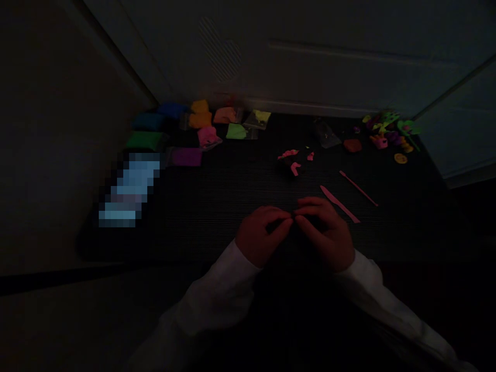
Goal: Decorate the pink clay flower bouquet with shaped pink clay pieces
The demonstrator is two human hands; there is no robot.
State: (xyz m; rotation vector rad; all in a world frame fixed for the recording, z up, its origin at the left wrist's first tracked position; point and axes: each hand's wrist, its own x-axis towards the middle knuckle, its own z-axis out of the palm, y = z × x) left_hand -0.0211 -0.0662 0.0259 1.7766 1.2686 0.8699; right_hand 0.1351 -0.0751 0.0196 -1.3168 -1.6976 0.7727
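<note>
Our left hand (260, 232) and right hand (324, 232) meet fingertip to fingertip over the near part of the dark bench (217, 191), each pinched; we cannot tell what, if anything, lies between them. Just beyond sit pink pieces (295, 168), with the pink knife (339, 204) and thin pink stick (358, 188) beside our right hand. Colored packets (200, 120) line the far left above a blurred bright rectangle (134, 188), and bright figures (391, 129) crowd the far right.

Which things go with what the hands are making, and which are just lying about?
Probably in use:
- left hand and right hand, fingertips together; anything between is too dark to tell
- pink pieces
- pink knife
- pink stick

Probably just lying about:
- purple packet
- green packet
- blurred bright screen
</note>
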